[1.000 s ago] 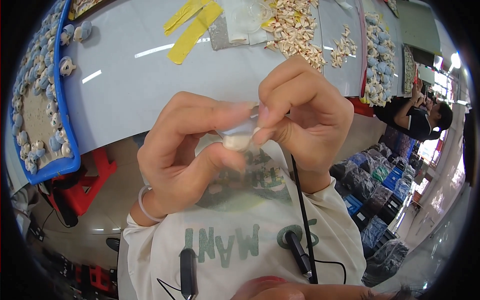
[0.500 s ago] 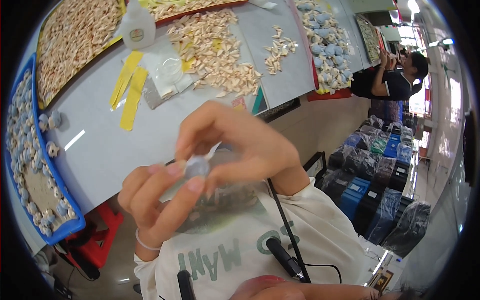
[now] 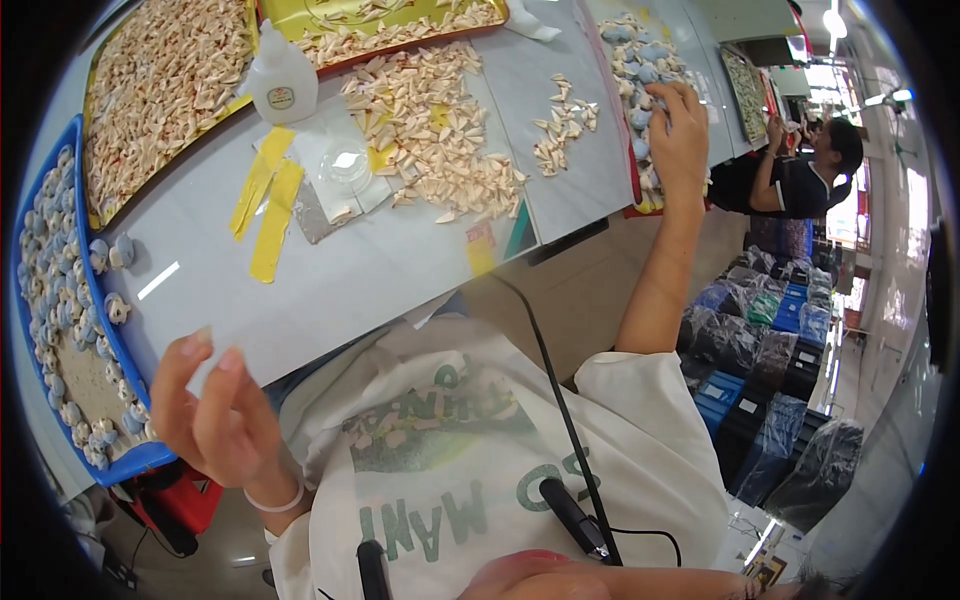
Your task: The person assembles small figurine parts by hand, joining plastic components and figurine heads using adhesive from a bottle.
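My right hand (image 3: 682,140) reaches over the tray (image 3: 634,192) at the right, which holds small rounded blue-and-white pieces (image 3: 650,70). Its fingers curve down to the pieces, thumb and forefinger apart; what lies under the fingertips is partly hidden. My left hand (image 3: 222,415) is raised beside the near end of the blue tray (image 3: 92,262), fingers loosely bent and apart, with nothing seen in them. More blue-and-white pieces (image 3: 68,290) fill much of that tray. Several like them (image 3: 118,250) lie on the table along its right side.
Cream pointed pieces (image 3: 450,150) lie heaped on the table (image 3: 200,310), with a smaller group (image 3: 565,120) to the right. A white squeeze bottle (image 3: 283,80) stands by yellow tape strips (image 3: 272,225). Another person (image 3: 790,170) sits at the far right, near wrapped boxes (image 3: 750,370).
My hands have parted. The blue-and-white piece held between them is no longer seen. My left hand moved left towards the blue tray; my right hand moved to the far right tray.
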